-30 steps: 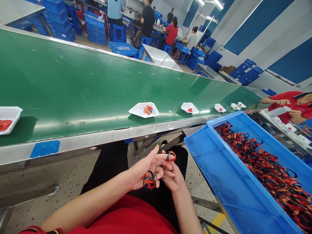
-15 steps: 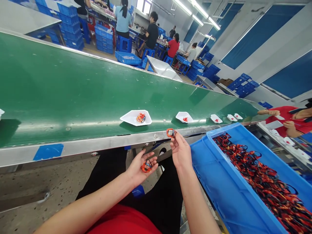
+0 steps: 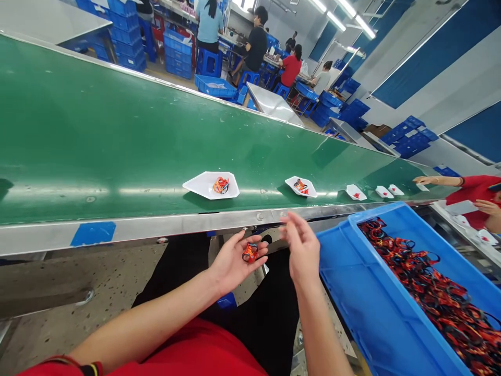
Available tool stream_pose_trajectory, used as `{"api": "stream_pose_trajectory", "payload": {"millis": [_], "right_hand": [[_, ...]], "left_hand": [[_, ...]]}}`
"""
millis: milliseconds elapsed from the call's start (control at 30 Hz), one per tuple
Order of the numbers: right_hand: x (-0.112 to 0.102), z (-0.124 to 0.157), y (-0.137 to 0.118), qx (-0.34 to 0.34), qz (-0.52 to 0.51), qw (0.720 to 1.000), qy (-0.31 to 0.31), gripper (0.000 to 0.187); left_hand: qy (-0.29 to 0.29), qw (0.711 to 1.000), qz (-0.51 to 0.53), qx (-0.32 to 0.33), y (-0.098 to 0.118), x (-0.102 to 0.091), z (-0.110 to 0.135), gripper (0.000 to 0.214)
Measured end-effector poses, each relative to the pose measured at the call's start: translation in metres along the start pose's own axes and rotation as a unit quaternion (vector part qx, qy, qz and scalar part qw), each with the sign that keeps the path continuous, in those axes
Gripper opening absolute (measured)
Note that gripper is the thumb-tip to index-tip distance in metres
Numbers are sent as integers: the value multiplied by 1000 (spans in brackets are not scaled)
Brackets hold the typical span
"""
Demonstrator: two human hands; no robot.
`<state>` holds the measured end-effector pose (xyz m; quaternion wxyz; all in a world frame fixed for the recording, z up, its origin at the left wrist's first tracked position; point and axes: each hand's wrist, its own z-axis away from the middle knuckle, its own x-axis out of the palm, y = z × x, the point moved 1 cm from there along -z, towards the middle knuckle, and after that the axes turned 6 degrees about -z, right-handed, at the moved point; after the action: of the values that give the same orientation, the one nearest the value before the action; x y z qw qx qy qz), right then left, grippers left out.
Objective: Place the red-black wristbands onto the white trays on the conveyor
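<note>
My left hand [image 3: 233, 258] lies palm up below the belt edge, with a small tangle of orange and black bands [image 3: 250, 253] resting in it. My right hand [image 3: 302, 245] is blurred, its fingers apart and holding nothing, just short of the steel belt edge. Straight ahead, a white paper dish [image 3: 301, 186] on the green belt holds a small orange and black band [image 3: 301, 186]. To its left, a larger white dish [image 3: 198, 185] carries an orange bundle of bands [image 3: 221, 185].
A blue plastic crate [image 3: 352, 282] full of tangled bands sits at my right. Several smaller white dishes [image 3: 356, 192] line the belt further right. A co-worker's red-sleeved arm [image 3: 434, 180] reaches toward the belt at far right. Seated people and stacked blue crates fill the background.
My right hand has let go of its band and opened, and the nearer dish now holds a band. The left hand still holds its tangle. The view has tilted slightly.
</note>
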<state>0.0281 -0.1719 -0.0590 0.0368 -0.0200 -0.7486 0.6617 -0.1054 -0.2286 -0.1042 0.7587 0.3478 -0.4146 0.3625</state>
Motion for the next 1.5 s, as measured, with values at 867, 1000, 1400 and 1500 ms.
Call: {"api": "stream_pose_trajectory", "payload": {"millis": [867,1000,1400,1500], "right_hand": [[5,98,23,11,211,973,-88,56],[6,98,25,16,189,979,-73,52],[5,100,25,11,207,975,-80,43],[4,100,27,10,220,972,-84,40]], "left_hand": [[-85,994,59,-19,-14,1,0,26],[-101,993,50,-13,-15,2,1,31],[-108,994,8,16,-15,3,3,43],[-101,994,-22,34,-16,4,4,45]]}}
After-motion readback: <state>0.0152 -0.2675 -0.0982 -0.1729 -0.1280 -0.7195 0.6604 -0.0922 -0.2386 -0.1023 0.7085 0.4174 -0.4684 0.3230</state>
